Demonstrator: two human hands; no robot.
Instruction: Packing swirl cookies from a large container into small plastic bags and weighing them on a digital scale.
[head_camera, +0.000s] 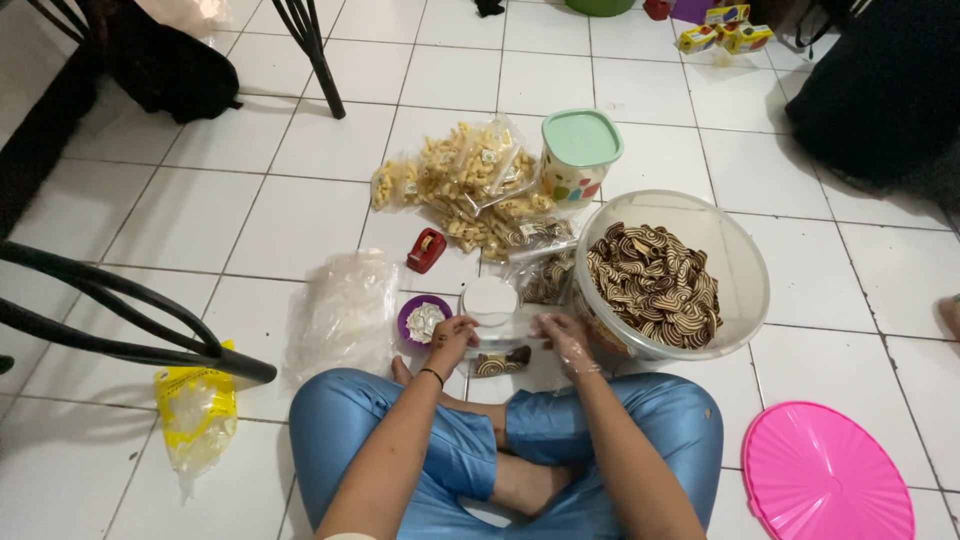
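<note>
Small clear bag (505, 350) w/ striped cookies (500, 364) is held betw. left hand (452, 338) & gloved right hand (565, 340), both pinched narrow; packing step judged underway, sealing needed next.

Odds and ends across the tiled floor

A pink round lid (826, 478) lies toward the floor's near right corner; a mint-lidded canister (578, 155) stands by heaped snack bags (462, 180); a red tape dispenser (426, 250) nearby.

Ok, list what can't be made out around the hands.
- Head view: what the left hand and right hand pinch; fingers cover it.
- Contents of the purple bowl: too small.
- Pink lid: cut off by the bottom edge.
- Jar contents: hidden by its lid.
</note>
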